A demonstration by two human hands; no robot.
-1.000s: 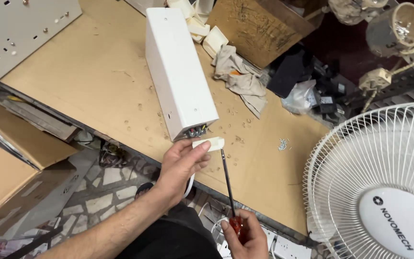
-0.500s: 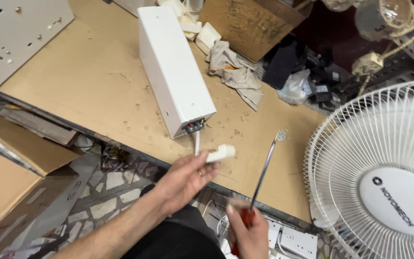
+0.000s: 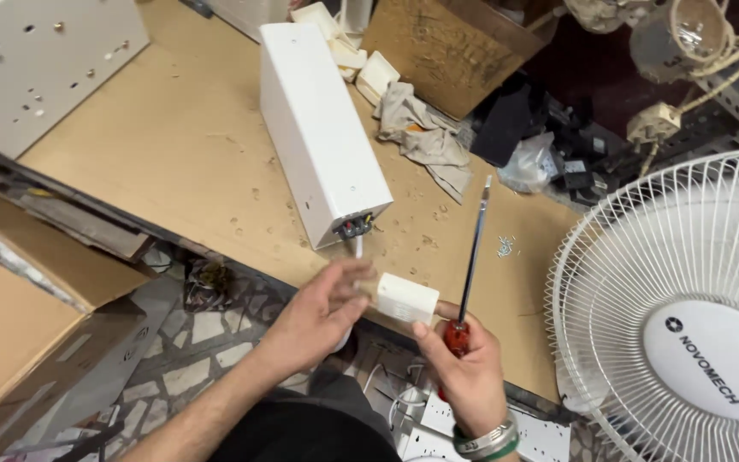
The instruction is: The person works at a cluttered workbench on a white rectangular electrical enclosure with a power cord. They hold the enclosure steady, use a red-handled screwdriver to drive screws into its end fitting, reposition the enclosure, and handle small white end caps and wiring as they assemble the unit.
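Note:
My left hand [image 3: 318,315] pinches a small white plug block [image 3: 405,298] on a white cord that runs from the end of a long white box [image 3: 318,128] lying on the wooden bench. My right hand [image 3: 465,364] grips a red-handled screwdriver [image 3: 470,265] with its shaft pointing up and away, and its thumb and a finger touch the near end of the plug block. Both hands are at the bench's near edge, just below the box's wired end.
A white fan with a wire guard [image 3: 686,308] stands close on the right. A crumpled grey cloth [image 3: 425,141], a brown board [image 3: 446,47] and dark clutter [image 3: 549,145] lie at the back. Loose screws [image 3: 503,248] sit on the bench [image 3: 173,145]. Cardboard [image 3: 10,316] is at the left.
The right hand has come up and left beside the plug block, and the screwdriver now stands more upright. The left hand has kept hold of the plug block.

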